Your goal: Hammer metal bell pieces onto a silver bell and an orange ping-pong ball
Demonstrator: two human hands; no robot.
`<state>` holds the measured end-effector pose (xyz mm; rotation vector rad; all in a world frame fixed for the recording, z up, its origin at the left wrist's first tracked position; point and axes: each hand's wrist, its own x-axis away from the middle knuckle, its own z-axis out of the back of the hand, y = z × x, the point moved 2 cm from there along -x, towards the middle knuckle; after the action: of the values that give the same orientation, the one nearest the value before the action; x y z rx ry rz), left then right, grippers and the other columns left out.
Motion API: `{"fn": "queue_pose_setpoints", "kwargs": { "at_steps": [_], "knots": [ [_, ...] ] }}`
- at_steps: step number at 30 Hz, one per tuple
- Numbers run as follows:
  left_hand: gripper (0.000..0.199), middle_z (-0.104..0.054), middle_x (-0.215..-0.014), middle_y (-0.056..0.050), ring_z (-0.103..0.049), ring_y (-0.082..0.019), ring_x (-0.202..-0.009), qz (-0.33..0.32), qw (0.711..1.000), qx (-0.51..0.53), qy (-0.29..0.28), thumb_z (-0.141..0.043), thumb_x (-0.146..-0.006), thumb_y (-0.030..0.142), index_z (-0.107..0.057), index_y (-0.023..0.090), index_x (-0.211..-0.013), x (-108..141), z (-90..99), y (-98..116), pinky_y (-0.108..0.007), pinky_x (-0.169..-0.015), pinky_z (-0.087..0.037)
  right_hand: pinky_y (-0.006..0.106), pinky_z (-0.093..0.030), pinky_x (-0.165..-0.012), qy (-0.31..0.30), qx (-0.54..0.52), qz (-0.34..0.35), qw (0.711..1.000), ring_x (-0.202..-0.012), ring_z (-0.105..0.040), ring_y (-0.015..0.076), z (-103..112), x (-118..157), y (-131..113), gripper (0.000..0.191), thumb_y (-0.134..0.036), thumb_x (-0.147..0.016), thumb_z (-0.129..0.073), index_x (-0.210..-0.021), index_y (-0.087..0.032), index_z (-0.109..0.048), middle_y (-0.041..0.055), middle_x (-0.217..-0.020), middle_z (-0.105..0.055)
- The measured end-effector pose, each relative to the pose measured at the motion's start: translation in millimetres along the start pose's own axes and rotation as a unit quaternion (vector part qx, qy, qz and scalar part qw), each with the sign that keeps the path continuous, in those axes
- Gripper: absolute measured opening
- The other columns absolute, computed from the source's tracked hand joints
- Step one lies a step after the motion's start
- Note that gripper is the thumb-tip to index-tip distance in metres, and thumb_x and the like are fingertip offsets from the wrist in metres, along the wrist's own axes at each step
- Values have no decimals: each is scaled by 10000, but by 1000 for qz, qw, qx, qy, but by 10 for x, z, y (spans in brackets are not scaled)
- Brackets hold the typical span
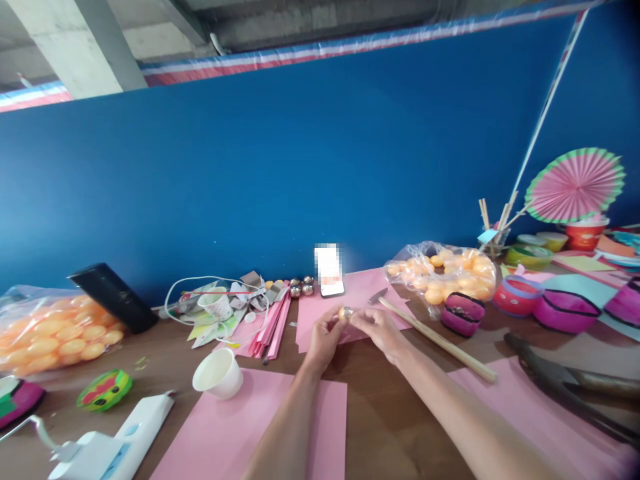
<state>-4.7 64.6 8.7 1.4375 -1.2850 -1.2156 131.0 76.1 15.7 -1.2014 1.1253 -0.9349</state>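
Observation:
A small shiny gold-coloured ball (345,312) is between my hands, above the pink paper in the middle of the table. My left hand (325,337) pinches it from the left with thumb and fingertips. From the right, the closed fingertips of my right hand (379,328) grip its other side. Just beyond my hands stands a phone (331,277) with a lit screen. Several dark shiny metal balls (302,287) sit in a cluster left of the phone. A hammer (435,339) with a wooden handle lies beside my right hand.
A white paper cup (218,375) stands on pink paper (225,440) at front left. Bags of orange balls (65,337) lie on both sides. A power strip (127,437) is near left; a dark curved tool (565,387) lies right. A blue partition (300,160) rises behind.

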Motion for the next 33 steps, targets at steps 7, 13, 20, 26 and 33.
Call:
{"fn": "queue_pose_setpoints", "kwargs": {
  "at_steps": [7, 13, 20, 26, 33],
  "knots": [
    [459, -684, -915, -60, -612, -222, -866, 24, 1000, -13, 4, -656, -654, 324, -577, 186, -1084, 10, -11, -10, -313, -706, -510, 324, -422, -781, 22, -28, -22, 999, -811, -585, 204, 18, 19, -18, 255, -396, -635, -664, -714, -157, -618, 54, -817, -660],
    [446, -684, -911, -65, -617, -220, -848, 10, 1000, -22, 11, -657, -650, 321, -591, 179, -1068, 10, -11, -5, -313, -700, -512, 297, -445, -703, 46, -69, -27, 996, -745, -583, 180, -29, 37, -84, 282, -385, -578, -700, -707, -177, -559, 27, -745, -636],
    [428, -685, -895, -73, -609, -225, -861, -6, 999, -48, 6, -646, -658, 301, -601, 163, -1061, 19, -23, 23, -308, -701, -500, 311, -449, -726, 51, -74, -45, 995, -772, -595, 188, -34, 33, -40, 271, -355, -604, -688, -762, -163, -581, 47, -791, -651],
    [491, -671, -957, -79, -600, -218, -888, 0, 1000, -22, 0, -650, -658, 332, -568, 159, -1110, 22, -8, 22, -308, -746, -477, 329, -460, -738, 46, -70, -23, 996, -794, -607, 207, -39, 12, -25, 322, -405, -611, -678, -800, -153, -610, 65, -815, -664],
    [416, -653, -1007, -83, -588, -205, -925, -17, 999, 12, -27, -621, -693, 344, -589, 172, -1070, 47, -30, 100, -312, -806, -454, 322, -472, -694, 75, -2, 16, 997, -750, -608, 208, -61, 3, 30, 312, -443, -662, -623, -792, -159, -618, 66, -799, -665]
  ]
}}
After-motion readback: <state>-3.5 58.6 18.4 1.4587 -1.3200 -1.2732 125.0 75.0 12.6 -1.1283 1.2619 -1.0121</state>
